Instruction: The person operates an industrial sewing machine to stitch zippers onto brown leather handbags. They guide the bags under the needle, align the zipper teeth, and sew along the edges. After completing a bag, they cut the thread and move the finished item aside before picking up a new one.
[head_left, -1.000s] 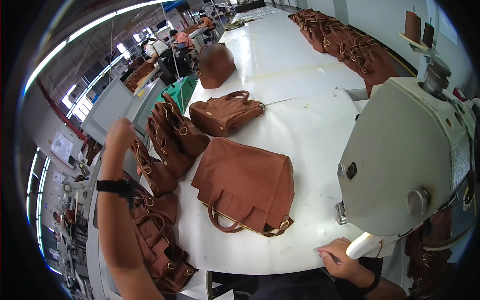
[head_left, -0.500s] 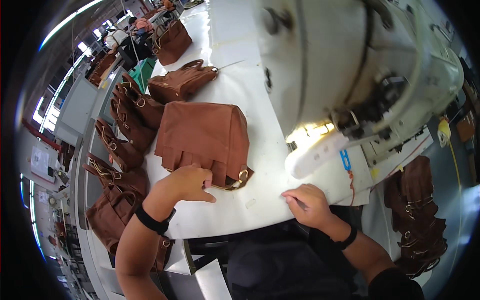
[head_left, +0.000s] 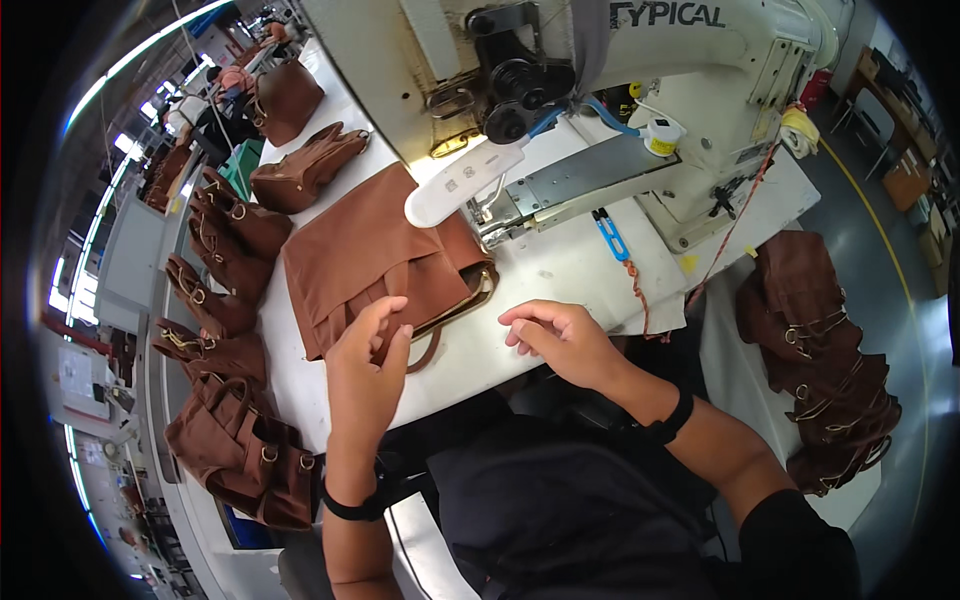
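Note:
A brown handbag lies on its side on the white table, its zipped, brass-trimmed mouth toward me. Beside its near edge is my left hand, thumb and fingers apart, in front of the bag's straps; I cannot tell whether it touches them. To the right of the bag, my right hand hovers over the table with loosely bent fingers and nothing visible in them. The sewing machine stands beyond, its white lamp overlapping the bag's far right part from my viewpoint.
Blue thread snips on a reddish cord lie right of the machine bed. Several brown bags line the table's left edge, with another bag farther back. A pile of brown bags sits at the right. People work in the far left background.
My view has shifted, showing more of the machine. The bag has turned and sits closer to the machine. My left hand has come off the bag's front, its fingers now pointing up.

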